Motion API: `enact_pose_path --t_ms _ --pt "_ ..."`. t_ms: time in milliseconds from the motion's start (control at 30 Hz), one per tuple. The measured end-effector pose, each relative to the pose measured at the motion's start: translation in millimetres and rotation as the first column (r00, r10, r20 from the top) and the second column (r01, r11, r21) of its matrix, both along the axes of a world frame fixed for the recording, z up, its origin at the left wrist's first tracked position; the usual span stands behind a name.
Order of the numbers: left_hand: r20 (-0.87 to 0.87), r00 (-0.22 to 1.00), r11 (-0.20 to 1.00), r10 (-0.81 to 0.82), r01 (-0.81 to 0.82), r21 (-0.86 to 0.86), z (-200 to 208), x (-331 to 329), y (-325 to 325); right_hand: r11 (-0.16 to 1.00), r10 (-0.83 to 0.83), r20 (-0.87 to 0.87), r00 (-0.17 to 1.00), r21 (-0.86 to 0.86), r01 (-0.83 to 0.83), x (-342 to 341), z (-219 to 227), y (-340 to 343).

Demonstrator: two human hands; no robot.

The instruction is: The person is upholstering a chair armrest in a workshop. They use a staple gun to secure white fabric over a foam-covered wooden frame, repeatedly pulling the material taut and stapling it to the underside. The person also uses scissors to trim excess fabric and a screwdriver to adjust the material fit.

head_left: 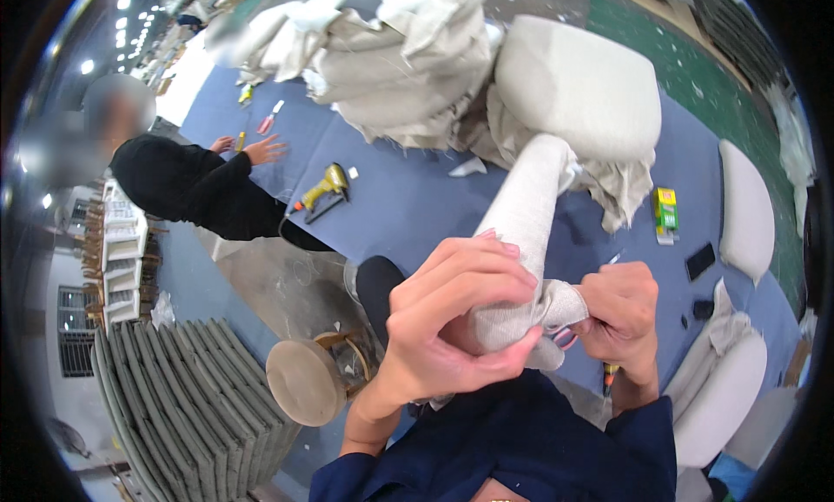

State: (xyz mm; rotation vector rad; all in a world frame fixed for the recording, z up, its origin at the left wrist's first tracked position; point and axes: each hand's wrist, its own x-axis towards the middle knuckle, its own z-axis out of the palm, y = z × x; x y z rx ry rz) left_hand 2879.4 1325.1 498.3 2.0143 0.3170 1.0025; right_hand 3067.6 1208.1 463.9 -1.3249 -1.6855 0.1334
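A beige fabric-covered pad (526,202) stands edge-on before me, tilted away over the blue table. My left hand (456,315) is wrapped round its near end, fingers over the top and thumb beneath. My right hand (624,311) is closed in a fist on a bunched flap of the cover fabric (563,304), drawn out to the right of the pad. Below that flap shows part of a red-and-blue loop (565,338), mostly hidden. Under my right wrist is a yellow-and-black tool end (610,376), its rest out of sight.
Beyond the pad lie a heap of beige covers (408,63) and a padded seat (578,85). A nail gun (327,187) sits left, near a co-worker (200,185) in black. On the right are a green-yellow box (665,211), phone (700,260) and pads (745,211). A stool (304,382) stands lower left.
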Motion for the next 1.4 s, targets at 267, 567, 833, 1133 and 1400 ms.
enact_pose_path --t_ms 267,567,833,1133,1400 --pt "-0.155 0.892 0.86 -0.424 0.344 -0.377 23 -15 75 0.886 -0.427 -0.266 0.864 -0.312 0.342 -6 -69 -47" --pt "-0.273 0.84 0.88 -0.469 0.418 -0.225 13 8 139 0.748 -0.66 -0.552 0.511 -0.547 0.375 -33 -121 -88" --pt "-0.127 0.94 0.946 0.317 -0.305 0.107 -25 -30 101 0.464 -0.874 -0.414 0.255 -0.554 0.691 18 -254 -167" --pt "-0.322 0.551 0.638 0.77 -0.666 0.387 -78 -83 24 0.449 -0.892 -0.318 0.321 -0.553 0.702 66 -295 -125" --pt "-0.248 0.663 0.705 0.707 -0.635 0.315 -83 -76 50 0.857 -0.514 -0.775 0.367 -0.481 0.184 -26 -230 -7"
